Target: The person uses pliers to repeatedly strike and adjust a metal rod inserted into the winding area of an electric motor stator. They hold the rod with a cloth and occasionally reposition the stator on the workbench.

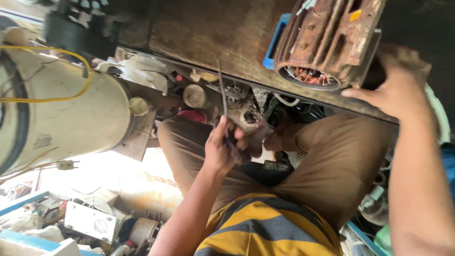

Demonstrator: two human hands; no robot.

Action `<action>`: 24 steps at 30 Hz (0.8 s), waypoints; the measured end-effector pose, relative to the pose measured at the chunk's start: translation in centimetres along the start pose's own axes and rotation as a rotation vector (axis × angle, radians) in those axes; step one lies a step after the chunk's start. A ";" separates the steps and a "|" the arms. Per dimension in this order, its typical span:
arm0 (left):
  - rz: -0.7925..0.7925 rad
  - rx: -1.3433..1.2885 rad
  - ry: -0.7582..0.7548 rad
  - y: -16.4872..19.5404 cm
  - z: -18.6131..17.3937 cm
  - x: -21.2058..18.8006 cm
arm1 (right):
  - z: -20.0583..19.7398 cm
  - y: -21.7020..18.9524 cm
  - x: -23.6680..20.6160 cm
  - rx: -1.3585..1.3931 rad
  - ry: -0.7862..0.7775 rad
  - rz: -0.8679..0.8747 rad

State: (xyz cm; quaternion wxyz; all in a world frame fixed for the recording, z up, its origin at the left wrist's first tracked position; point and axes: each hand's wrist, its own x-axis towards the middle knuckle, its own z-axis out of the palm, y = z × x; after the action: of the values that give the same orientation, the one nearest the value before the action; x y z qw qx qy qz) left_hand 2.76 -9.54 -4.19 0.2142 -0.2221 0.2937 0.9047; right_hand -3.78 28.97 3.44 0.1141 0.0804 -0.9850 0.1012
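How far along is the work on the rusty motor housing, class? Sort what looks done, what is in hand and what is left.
Done: the rusty motor housing lies on the wooden bench with one end open, its copper windings exposed. In hand: the right hand steadies the housing, and the left hand grips a thin metal rod over the lap. Left: the windings sit in place inside the housing, and the rod has not reached them.

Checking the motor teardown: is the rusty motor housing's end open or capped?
Open: the rusty motor housing shows bare copper windings at its end; right hand steadies it.
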 end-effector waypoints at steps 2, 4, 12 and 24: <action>0.069 0.011 -0.063 0.2 1.6 1.8 | 0.8 -1.9 2.3 -0.001 0.093 -0.169; 0.111 0.065 -0.117 0.3 3.1 2.6 | 1.5 -2.6 3.5 0.160 0.143 -0.189; 0.180 0.043 -0.163 2.4 6.3 3.4 | 3.8 3.0 0.1 0.428 0.039 -0.036; 0.136 -0.078 -0.144 1.6 6.7 7.7 | -1.8 -3.9 2.2 0.904 0.315 0.179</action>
State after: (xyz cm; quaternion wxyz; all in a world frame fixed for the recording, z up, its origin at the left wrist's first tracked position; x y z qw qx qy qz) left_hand -6.10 -4.53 -2.70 0.1641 -0.1441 0.2563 0.9416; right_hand -4.85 25.32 6.34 0.2063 0.0204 -0.8160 0.5395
